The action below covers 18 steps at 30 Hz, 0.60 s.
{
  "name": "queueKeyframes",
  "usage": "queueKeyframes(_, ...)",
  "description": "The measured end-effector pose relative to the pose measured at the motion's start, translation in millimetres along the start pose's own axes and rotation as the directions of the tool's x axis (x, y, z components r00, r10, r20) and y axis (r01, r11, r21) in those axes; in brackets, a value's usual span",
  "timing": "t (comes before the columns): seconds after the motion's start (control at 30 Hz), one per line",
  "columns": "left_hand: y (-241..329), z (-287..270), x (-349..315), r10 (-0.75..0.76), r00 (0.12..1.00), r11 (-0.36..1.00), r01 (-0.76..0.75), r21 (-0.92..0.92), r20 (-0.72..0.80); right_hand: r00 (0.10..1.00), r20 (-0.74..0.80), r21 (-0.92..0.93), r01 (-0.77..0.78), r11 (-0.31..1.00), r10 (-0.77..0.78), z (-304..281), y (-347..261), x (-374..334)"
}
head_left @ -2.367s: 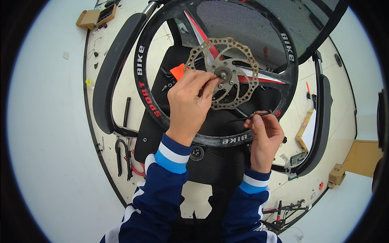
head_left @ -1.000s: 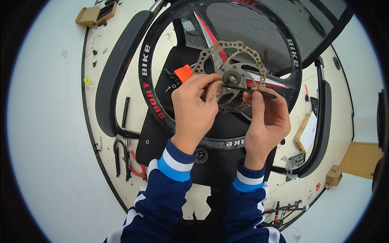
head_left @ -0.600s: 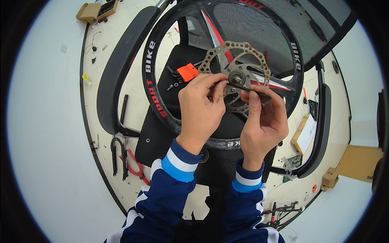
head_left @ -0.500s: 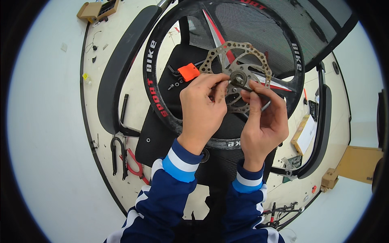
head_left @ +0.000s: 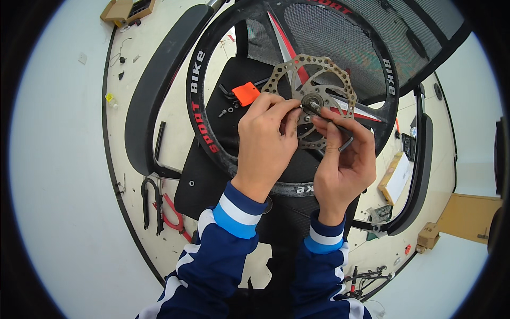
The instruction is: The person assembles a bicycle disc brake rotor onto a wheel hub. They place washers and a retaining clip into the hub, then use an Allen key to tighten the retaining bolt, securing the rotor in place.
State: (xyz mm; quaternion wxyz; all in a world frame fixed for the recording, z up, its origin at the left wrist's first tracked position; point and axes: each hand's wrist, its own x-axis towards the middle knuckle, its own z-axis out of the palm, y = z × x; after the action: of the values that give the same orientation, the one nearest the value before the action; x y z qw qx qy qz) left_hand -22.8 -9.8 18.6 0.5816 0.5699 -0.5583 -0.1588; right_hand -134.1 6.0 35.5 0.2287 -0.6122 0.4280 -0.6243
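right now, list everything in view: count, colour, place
Chair: one, black, under wheel
Wheel: one, mostly black, on chair
Brake disc: one, silver, wheel centre
Hex key: one, black, over disc
Flat piece: one, orange, on chair
Bolt: one, silver, on chair
Rings: two, silver, on chair
Fork, tube: one each, black, left floor
Tool: one, red, by fork
Small cartons: two, brown, on floor
Bike frame: one, black, right floor
Smaller bits: unclear
Left hand, right hand: one each, navy-sleeved, over disc
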Motion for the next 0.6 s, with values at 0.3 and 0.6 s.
queueKeyframes(0.3,0.0,-1.4,0.7,0.008,1.000,1.000,-0.008,-0.029,0.012,0.999,0.022,-0.022,0.032,0.999,-0.032,0.0,-1.4,-0.5)
queueKeyframes(0.6,-1.2,-4.8,1.1,0.005,0.999,0.998,-0.002,-0.056,0.045,0.999,0.026,-0.009,0.032,0.999,-0.032,0.2,-4.5,-1.9)
